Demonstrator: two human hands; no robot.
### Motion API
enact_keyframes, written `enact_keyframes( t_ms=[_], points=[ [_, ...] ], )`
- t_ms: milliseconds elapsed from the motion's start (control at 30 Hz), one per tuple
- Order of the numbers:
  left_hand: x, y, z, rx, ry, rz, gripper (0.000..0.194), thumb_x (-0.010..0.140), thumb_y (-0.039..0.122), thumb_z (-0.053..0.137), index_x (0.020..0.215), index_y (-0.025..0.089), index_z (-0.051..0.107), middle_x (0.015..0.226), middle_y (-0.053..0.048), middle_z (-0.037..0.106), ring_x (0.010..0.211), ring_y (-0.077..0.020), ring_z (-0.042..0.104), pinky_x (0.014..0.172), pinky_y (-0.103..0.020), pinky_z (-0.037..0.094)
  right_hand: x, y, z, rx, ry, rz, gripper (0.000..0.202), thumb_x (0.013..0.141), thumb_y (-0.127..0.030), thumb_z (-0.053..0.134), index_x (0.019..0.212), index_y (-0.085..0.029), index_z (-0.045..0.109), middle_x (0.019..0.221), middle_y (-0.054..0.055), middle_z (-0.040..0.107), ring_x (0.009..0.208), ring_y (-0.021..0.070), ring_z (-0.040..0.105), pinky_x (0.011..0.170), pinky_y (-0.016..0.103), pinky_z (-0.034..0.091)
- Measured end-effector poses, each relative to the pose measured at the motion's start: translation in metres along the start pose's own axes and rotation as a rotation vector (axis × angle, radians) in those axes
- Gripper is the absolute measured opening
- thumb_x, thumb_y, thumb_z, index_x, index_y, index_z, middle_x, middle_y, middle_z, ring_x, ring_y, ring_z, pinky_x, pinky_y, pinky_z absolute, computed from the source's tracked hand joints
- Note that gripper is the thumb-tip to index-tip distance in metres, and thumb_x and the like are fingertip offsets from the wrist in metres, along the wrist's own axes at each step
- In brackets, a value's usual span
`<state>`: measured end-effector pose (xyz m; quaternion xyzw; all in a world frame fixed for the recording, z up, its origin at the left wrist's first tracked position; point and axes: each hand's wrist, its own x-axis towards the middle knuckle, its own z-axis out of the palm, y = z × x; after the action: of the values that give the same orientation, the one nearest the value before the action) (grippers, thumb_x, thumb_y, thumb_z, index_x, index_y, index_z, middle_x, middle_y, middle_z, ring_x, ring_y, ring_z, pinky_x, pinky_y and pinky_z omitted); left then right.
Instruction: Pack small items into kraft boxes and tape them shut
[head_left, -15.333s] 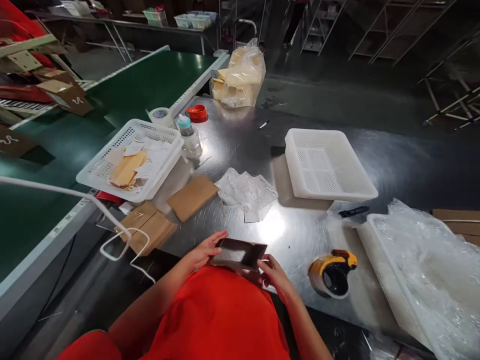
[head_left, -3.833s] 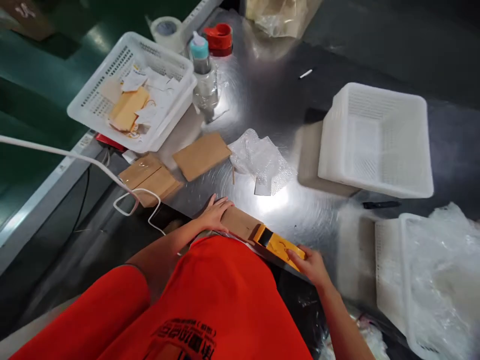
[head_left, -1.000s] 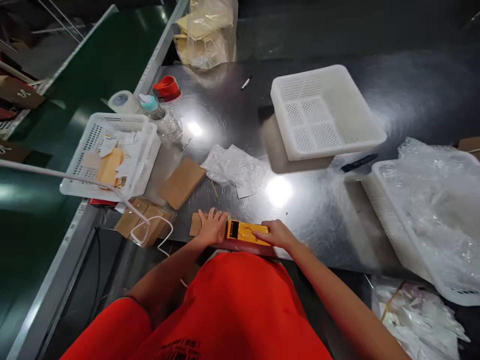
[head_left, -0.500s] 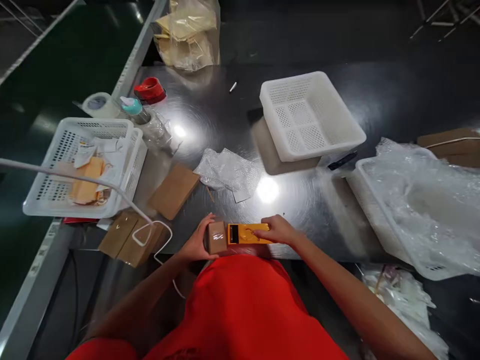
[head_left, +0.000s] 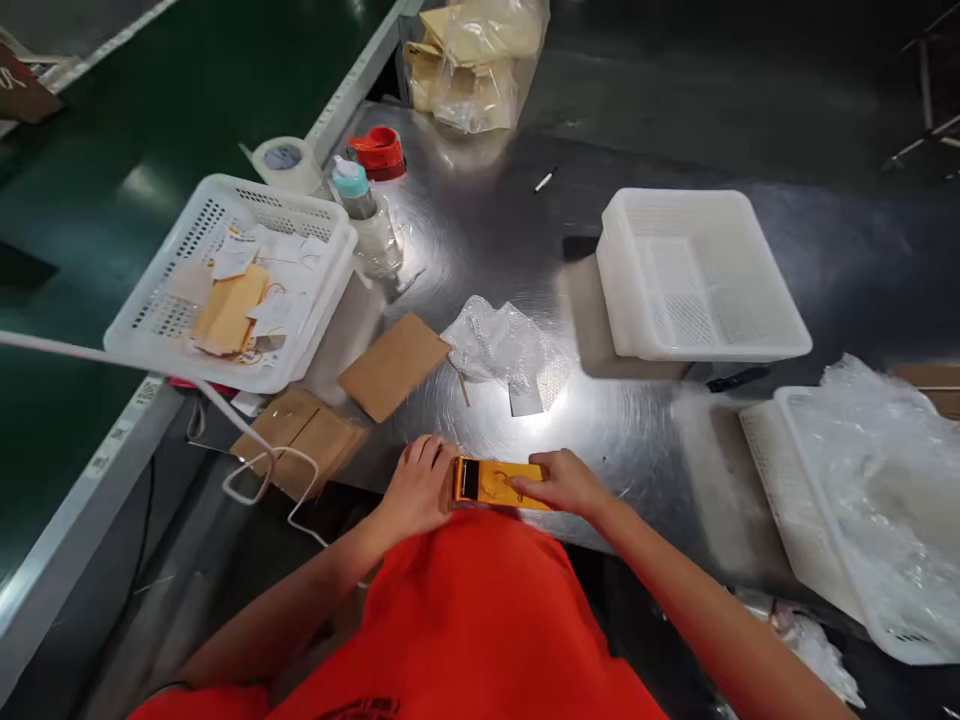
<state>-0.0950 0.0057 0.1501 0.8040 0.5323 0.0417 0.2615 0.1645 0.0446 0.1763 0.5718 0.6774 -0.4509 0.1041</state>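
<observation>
At the table's front edge, my right hand [head_left: 566,485] grips a flat yellow-orange box [head_left: 499,484] with a black band near its left end. The thumb lies across its top face. My left hand [head_left: 421,486] is closed over a small brown cardboard box [head_left: 453,492], which is mostly hidden under the fingers. The two boxes meet end to end; whether one goes inside the other I cannot tell. Just beyond the hands lie a crumpled sheet of bubble wrap [head_left: 499,345] and a flat piece of brown cardboard [head_left: 394,367].
Left, a white basket [head_left: 311,345] holds papers and an orange packet, near tape rolls [head_left: 289,165], a bottle [head_left: 352,185] and a red tape dispenser [head_left: 379,152]. A white cable [head_left: 247,440] crosses folded cartons [head_left: 300,435]. Right are an open white basket [head_left: 697,345] and a bubble-wrap-filled basket [head_left: 795,500].
My left hand has shifted from the small cardboard box's left side to over its top, covering most of it. My right hand keeps its grip. The whole view has shifted.
</observation>
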Motion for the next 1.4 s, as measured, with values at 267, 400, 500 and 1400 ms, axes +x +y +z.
enact_keyframes(
  t_ms=[267,400,500,1400],
  points=[
    [0.006,0.003,0.011,0.043,0.006,0.059,0.076,0.061,0.037,0.070,0.129,0.018,0.043,0.122,-0.014,0.050,0.117,-0.0358,0.042,0.097,-0.049,0.041,-0.007,-0.016,-0.003,-0.108,0.085,0.055,0.043,0.078,-0.059,0.054,0.070,-0.019,0.067,0.064,0.005,0.064,0.060,0.0161,0.056,0.049,0.025,0.028],
    [0.012,0.003,0.017,0.070,0.008,0.120,0.081,0.061,0.043,0.071,0.130,0.015,0.040,0.122,-0.017,0.049,0.115,-0.0371,0.043,0.099,-0.051,0.039,0.000,-0.043,-0.015,-0.194,0.145,0.118,0.048,0.077,-0.059,0.052,0.087,-0.017,0.072,0.083,0.014,0.071,0.079,0.0262,0.066,0.058,0.028,0.040],
    [0.011,0.001,0.015,0.057,0.028,0.150,0.083,0.060,0.045,0.071,0.130,0.016,0.039,0.120,-0.016,0.049,0.115,-0.0367,0.043,0.099,-0.052,0.039,0.007,-0.054,-0.019,-0.181,0.185,0.138,0.050,0.076,-0.057,0.053,0.096,-0.016,0.072,0.090,0.017,0.072,0.087,0.0294,0.067,0.065,0.031,0.046],
    [0.055,0.140,-0.022,-0.240,0.181,0.393,0.078,0.060,0.031,0.076,0.127,0.021,0.037,0.119,-0.012,0.046,0.112,-0.0325,0.045,0.098,-0.050,0.042,-0.080,0.048,-0.079,-0.338,0.498,0.530,0.022,0.079,-0.027,0.062,0.087,-0.010,0.073,0.089,0.018,0.071,0.090,0.0253,0.066,0.073,0.031,0.042]
  ],
)
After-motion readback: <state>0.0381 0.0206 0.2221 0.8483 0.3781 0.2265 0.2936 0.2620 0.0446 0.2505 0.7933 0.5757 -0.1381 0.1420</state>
